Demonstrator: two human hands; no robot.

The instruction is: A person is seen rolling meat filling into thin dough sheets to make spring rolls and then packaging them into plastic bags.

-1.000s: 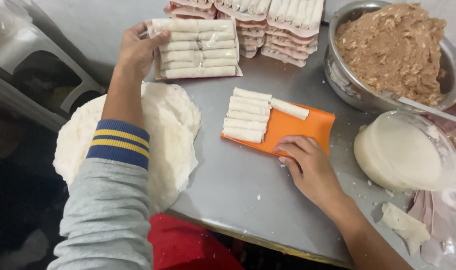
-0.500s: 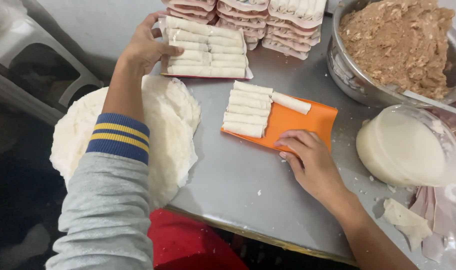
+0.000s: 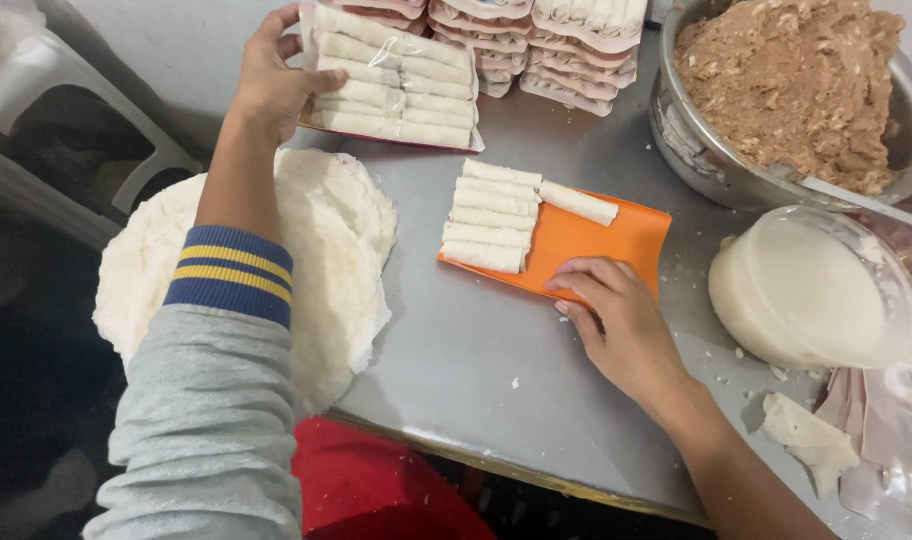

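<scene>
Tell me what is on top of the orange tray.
On the orange tray lie five white rolls side by side and one more roll across their ends. The right hand rests on its near edge, covering that part.

Lying open at six o'clock of the orange tray [image 3: 616, 235]: a bare stretch of grey table [image 3: 476, 340], reaching to the near edge. Crowding the nine o'clock side, a stack of white wrappers [image 3: 346, 250] under the left forearm. Blocking twelve o'clock, wrapped packs of rolls [image 3: 536, 40] in a row. Closing off two to three o'clock, a metal bowl of filling [image 3: 796, 90] and a bowl of white paste [image 3: 806, 290], nearly touching each other.
</scene>
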